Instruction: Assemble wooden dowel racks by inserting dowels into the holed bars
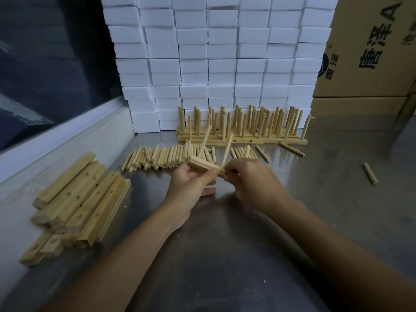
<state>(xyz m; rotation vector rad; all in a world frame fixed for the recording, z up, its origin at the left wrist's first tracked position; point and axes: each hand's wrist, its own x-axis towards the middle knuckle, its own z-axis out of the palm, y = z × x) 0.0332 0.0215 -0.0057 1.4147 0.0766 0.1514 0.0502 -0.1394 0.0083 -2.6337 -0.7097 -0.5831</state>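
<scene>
My left hand (190, 188) grips a short wooden holed bar (203, 165) above the steel table. Two dowels stand up from the bar, one (204, 140) near its far end and one (227, 149) near its close end. My right hand (249, 179) pinches the base of the nearer dowel where it meets the bar. A heap of loose dowels (166, 156) lies just behind the hands. Bare holed bars (78, 199) are piled at the left. Finished racks (243, 127) with upright dowels stand in a row at the back.
The steel table (225, 233) has stray dowels at the right (369, 173) and near the racks (292, 149). A wall of white boxes (213, 64) rises behind the racks. Cardboard cartons (371, 52) stand at the back right. A dark window (45, 64) runs along the left.
</scene>
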